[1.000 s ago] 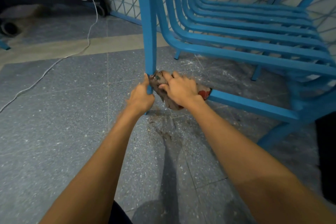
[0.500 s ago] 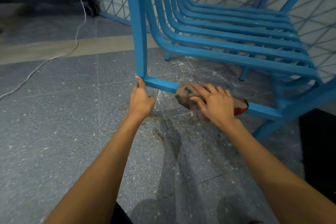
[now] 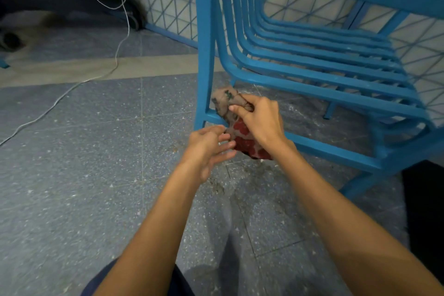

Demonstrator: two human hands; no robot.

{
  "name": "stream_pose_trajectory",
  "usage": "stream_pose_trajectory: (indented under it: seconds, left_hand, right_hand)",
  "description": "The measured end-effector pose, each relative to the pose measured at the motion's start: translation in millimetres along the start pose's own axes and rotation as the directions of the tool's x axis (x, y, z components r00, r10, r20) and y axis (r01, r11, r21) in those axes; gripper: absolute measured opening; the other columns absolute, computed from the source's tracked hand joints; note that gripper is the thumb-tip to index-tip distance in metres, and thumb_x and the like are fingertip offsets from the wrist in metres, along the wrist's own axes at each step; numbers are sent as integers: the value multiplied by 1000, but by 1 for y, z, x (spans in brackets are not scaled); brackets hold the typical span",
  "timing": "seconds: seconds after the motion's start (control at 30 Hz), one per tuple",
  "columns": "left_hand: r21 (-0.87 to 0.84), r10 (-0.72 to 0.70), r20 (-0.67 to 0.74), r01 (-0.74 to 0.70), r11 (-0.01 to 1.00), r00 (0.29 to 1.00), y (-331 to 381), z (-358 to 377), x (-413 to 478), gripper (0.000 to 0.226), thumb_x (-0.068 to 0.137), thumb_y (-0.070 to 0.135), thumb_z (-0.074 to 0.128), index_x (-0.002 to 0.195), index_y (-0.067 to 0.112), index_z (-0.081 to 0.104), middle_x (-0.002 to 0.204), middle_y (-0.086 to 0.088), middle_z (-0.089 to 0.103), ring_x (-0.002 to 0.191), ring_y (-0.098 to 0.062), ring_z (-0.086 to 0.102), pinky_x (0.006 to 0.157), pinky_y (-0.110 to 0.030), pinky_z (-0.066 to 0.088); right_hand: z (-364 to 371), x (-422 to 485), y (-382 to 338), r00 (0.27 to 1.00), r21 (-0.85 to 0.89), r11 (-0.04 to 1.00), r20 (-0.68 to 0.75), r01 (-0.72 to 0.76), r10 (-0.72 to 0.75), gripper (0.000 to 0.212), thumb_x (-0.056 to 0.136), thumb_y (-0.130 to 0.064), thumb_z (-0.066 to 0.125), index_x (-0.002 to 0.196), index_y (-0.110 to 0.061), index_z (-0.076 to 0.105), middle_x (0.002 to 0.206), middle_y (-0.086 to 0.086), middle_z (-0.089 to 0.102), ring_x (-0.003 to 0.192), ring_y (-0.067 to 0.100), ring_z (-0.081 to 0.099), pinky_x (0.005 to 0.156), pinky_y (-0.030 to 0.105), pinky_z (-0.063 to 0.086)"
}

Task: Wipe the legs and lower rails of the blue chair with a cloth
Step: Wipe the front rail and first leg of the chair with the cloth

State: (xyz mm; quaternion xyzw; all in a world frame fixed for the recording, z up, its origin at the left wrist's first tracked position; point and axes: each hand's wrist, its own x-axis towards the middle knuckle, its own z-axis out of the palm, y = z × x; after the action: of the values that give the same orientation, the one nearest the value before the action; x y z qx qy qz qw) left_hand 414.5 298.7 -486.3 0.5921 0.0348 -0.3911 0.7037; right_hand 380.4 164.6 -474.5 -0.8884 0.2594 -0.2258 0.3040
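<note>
The blue chair (image 3: 312, 72) stands on the speckled floor (image 3: 72, 175), and the person works low at the corner where its near leg (image 3: 204, 43) meets the lower rail (image 3: 336, 149). The right hand (image 3: 260, 122) has its fingers curled round the cloth (image 3: 241, 131), bunching it into a wad. The beige top of the wad lies close against the inside of the leg, and the red end hangs below the rail. Gripped this way, the cloth probably makes a firm pad that can be pushed into the joint, where dust tends to gather.

The left hand (image 3: 206, 144) is just beside the red end with its fingers loosely spread, holding nothing. It is blurred, so it is unclear whether the fingertips touch the cloth. It looks set either to help refold the cloth or to steady the leg.

Brown grit (image 3: 216, 185) lies on the floor under the corner, most likely wiped off the frame. Judging by this position, the work is on the near leg and rail, and the far legs seem yet to be done.
</note>
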Motion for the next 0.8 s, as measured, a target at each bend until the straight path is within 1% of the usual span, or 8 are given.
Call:
stream_pose_trajectory:
  seconds: [0.13,0.3,0.4,0.47,0.53,0.63,0.7,0.8]
  left_hand:
    - [-210,-34,149,66,975,988,6,1,2,43,95,48,44,123,18,56,108,-12,64,101,-28,63,83,-44,55]
    - [-528,-41,2,35,848,999,5,-27,28,51,95,45,45,126,6,55,112,-12,66,99,-26,65,84,-42,55]
    - [-217,60,-448,-174,960,892,0,-51,47,22,90,23,56,107,10,58,101,-6,67,90,-24,65,82,-36,55]
    - [54,176,-570,-177,983,803,-5,-61,56,18,87,11,53,104,14,56,99,-12,65,95,-31,63,82,-38,53]
    - [194,240,-558,-156,968,794,-4,-59,67,40,88,1,46,125,12,50,116,-14,61,109,-32,57,90,-38,46]
    - [163,419,-397,-386,908,817,9,-33,82,69,86,-12,43,146,20,31,143,-9,44,129,-22,44,106,-30,36]
    - [212,592,-273,-553,806,758,8,-12,89,71,80,-12,42,144,18,35,141,-8,44,126,-16,44,107,-32,38]
    - [340,735,-280,-653,677,617,-20,5,110,78,69,-7,41,141,23,37,138,-4,39,129,-14,37,112,-41,30]
  right_hand:
    - [7,2,-35,968,61,998,246,33,-47,29,91,-43,57,98,-20,74,76,-1,72,74,9,64,66,26,48]
    - [9,9,-57,850,165,960,515,-224,110,25,97,-24,52,108,-6,65,90,11,65,71,18,64,53,28,55]
    - [-3,23,-57,894,51,989,436,-136,100,17,95,-15,51,96,-9,67,85,11,66,61,16,63,54,29,54]
    - [-8,31,-49,921,-101,995,387,-9,48,20,94,-16,53,91,-5,70,83,13,69,58,13,61,58,33,56]
    - [-9,35,-37,920,-252,962,391,104,3,21,93,-16,53,101,-6,70,84,10,69,70,16,61,67,25,48]
    - [-2,39,-21,898,-342,921,439,188,-20,40,91,-16,53,130,-7,55,101,15,69,98,27,63,82,26,46]
    - [7,40,-13,861,-346,901,505,263,-57,50,91,-19,55,138,-8,45,117,19,64,112,31,59,93,34,44]
    - [23,41,-4,804,-304,868,572,394,-165,52,93,-16,54,142,-9,40,137,16,53,125,30,51,102,34,38]
